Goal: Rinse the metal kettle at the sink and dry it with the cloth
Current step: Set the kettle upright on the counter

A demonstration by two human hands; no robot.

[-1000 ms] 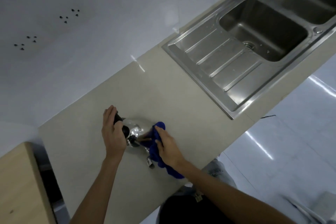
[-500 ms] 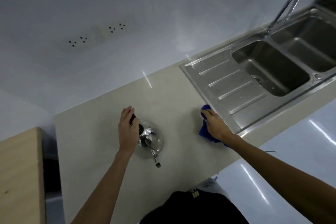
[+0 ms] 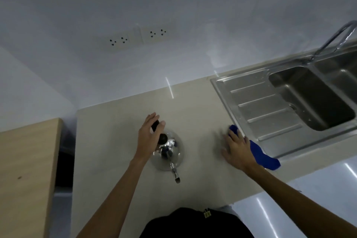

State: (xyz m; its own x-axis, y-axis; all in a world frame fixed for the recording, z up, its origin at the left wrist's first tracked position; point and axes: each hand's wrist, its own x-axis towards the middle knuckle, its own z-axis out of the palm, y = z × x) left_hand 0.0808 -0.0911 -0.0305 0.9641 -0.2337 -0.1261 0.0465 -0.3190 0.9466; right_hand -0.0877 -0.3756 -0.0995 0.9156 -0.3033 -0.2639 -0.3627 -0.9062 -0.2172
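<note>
A pale grey-white wall forms the background and carries two double socket plates. Below it runs a beige countertop, ending at its left against a light wooden cabinet top. A stainless steel sink is set into the right part of the countertop, with a ribbed draining board nearest the centre, a deep basin to its right, and a curved tap at the rear. The metal kettle stands on the countertop, left of the sink and well apart from it. Its body is a low polished dome with mirror reflections, a black knob on the lid, a black handle over the top, and a thin spout with a small cap pointing toward the person. The left hand is closed around the black handle, fingers wrapped over it. The blue cloth lies on the countertop at the front corner of the sink rim. The right hand lies flat on the cloth with fingers spread, gripping nothing; this hand is motion-blurred. No brand, label or legible writing can be made out on the kettle or the cloth.
</note>
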